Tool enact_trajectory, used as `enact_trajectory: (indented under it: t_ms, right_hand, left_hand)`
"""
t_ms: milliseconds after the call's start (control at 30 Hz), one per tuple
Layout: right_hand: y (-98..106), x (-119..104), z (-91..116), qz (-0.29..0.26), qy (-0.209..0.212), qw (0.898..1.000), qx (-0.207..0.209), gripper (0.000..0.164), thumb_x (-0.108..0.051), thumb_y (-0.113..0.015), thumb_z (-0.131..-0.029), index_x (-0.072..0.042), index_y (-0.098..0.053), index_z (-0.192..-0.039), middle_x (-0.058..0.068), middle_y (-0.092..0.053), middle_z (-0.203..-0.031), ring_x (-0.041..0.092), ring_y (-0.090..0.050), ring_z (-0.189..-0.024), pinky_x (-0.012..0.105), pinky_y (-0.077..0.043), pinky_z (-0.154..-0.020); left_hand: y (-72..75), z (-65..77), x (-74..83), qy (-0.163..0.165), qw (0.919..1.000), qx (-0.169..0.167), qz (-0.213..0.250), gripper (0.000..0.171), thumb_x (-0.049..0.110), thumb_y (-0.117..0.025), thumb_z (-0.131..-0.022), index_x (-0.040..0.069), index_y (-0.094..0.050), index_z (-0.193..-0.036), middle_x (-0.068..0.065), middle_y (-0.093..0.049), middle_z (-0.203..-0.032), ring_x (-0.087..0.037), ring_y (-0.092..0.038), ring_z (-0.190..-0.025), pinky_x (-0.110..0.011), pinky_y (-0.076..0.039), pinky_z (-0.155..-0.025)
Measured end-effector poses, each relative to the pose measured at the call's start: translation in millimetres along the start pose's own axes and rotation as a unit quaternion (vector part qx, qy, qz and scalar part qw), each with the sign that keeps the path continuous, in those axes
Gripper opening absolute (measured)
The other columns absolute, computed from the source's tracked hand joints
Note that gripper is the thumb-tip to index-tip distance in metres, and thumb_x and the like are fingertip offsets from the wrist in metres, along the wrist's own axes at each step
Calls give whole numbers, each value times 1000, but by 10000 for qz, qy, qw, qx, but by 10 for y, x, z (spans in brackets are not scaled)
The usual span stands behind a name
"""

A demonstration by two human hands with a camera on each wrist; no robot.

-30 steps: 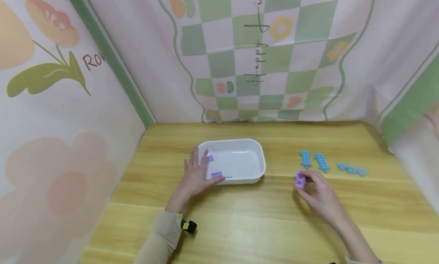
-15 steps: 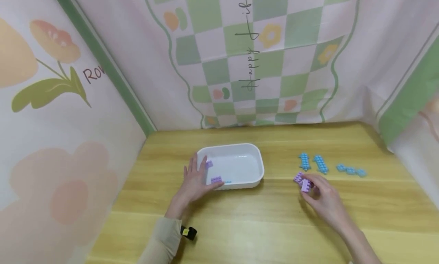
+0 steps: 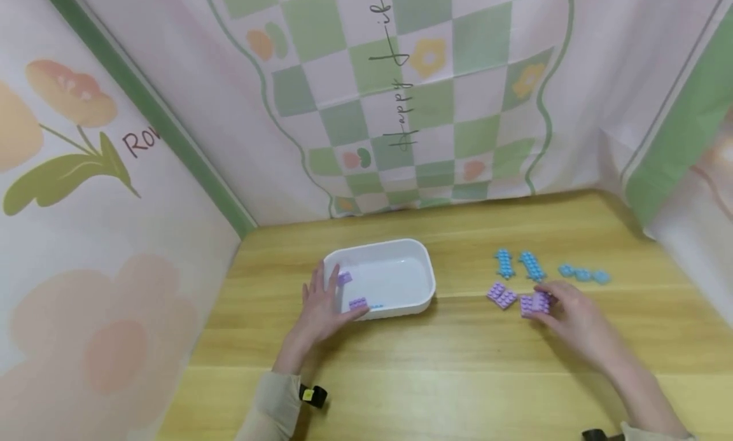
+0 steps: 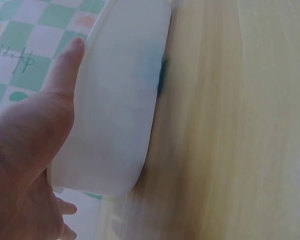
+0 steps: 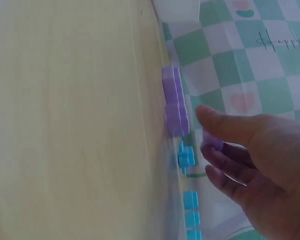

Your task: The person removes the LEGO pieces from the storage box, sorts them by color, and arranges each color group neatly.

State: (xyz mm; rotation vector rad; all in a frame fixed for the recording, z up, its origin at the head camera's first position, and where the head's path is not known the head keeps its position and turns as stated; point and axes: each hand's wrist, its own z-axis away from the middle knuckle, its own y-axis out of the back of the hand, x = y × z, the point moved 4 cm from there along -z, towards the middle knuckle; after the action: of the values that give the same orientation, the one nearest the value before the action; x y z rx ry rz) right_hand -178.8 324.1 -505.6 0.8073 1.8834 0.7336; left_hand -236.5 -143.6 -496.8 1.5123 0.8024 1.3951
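Observation:
My left hand (image 3: pixel 317 307) rests on the left end of a white container (image 3: pixel 385 310), its fingers spread over the rim. The thumb (image 4: pixel 65 67) lies straight along the long front rim in the left wrist view. Inside the container are purple bricks (image 3: pixel 358 303) at the left and a bit of blue near the front wall. To the right, my right hand (image 3: pixel 578 310) pinches a studded purple brick (image 5: pixel 213 141) between thumb and fingers. That brick overlaps another purple brick (image 3: pixel 526 306) in the head view. Just left of it, two purple bricks (image 3: pixel 501 295) lie side by side.
Two long studded blue pieces (image 3: pixel 504 263) lie behind the purple bricks. A row of small rounded blue pieces (image 3: pixel 583 275) is farther right. The wooden table (image 3: pixel 412 377) meets a printed curtain (image 3: pixel 424 142) at its back edge.
My right hand has moved to the right, leaving a pair of purple bricks lying on the table, and now pinches another brick there. The left hand stays on the container; the head view has shifted.

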Motion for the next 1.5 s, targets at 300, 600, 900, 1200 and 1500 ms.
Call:
enact_trajectory:
  t_ms: [300,600,900,1200,1500]
  right_hand:
    - [-27,156,-5,63,-312,9972,-671,53,-7,-94,-80,16,-70,-122,33,-73,-112,45,-72,-96,64,-64,-84]
    - [-136,239,-6,-109,-224,9977,-635,49,-7,-93,-82,13,-73,-121,24,-69,-108,23,-66,-88,18,-56,-68]
    - [26,374,-58,-92,-389,9946,-961,69,-14,-94,-84,16,-63,-137,32,-63,-116,34,-66,-91,36,-62,-74]
    - [368,87,-255,-203,-299,9977,-576,73,-18,-84,-98,7,-50,-157,38,-52,-142,57,-62,-112,72,-62,-87]
    - [145,-859,-718,-700,1370,9880,-106,70,-2,-93,-82,2,-63,-145,21,-69,-132,37,-70,-114,44,-63,-97]
  left_hand:
    - [-4,6,-9,-22,10000,-17,-55,123,80,-71,-91,18,-10,-179,-19,14,-185,-49,-4,-172,-72,-7,-139]
    - [38,-7,-38,-7,10000,25,-78,125,77,-73,-91,17,-7,-179,-21,12,-185,-49,-5,-172,-72,-8,-138]
    - [-29,-11,91,105,9998,161,-5,133,76,-76,-89,16,1,-179,-21,6,-186,-48,-8,-172,-73,-9,-138]
    - [-52,-72,377,82,9994,339,-20,139,80,-76,-86,10,2,-178,-21,5,-186,-45,-5,-173,-72,-5,-139]
    - [-120,-3,635,199,9989,433,4,144,84,-74,-84,10,7,-177,-21,3,-186,-42,-1,-174,-70,-2,-139]
